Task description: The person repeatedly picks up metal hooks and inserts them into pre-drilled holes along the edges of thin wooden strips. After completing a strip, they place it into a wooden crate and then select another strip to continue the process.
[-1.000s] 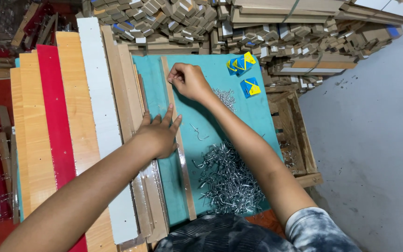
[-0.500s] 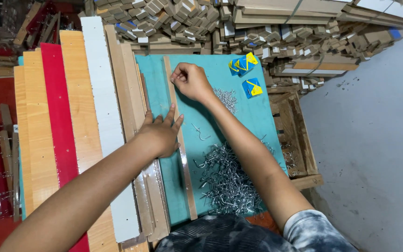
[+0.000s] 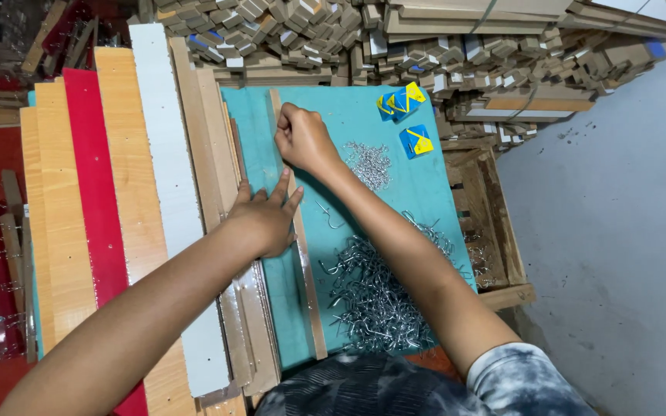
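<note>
- The left hand (image 3: pixel 265 217) lies flat, fingers spread, palm down on the teal board (image 3: pixel 364 115) and across the narrow wooden strip (image 3: pixel 307 285); it grips nothing, only presses.
- The right hand (image 3: pixel 304 140) is curled into a fist over the upper part of the same strip, fingers pinched together against the wood; whether something small sits inside the fist cannot be told.
- The two hands are close, one just above the other along the strip, not touching.
- The strip runs lengthwise down the teal board, from near its top edge to its bottom edge, left of centre.
- A big heap of bent wire hooks (image 3: pixel 375 300) lies on the board right of the strip, beneath the right forearm; a smaller pile of small metal pieces (image 3: pixel 370 163) sits just right of the right wrist.
- Blue and yellow packets (image 3: pixel 404 104) rest near the board's top right.
- Left of the board lie long planks side by side: a white plank (image 3: pixel 165 177), an orange-brown plank (image 3: pixel 123 154), a red plank (image 3: pixel 90 169).
- Stacked wooden blocks (image 3: pixel 441 46) crowd the background.
</note>
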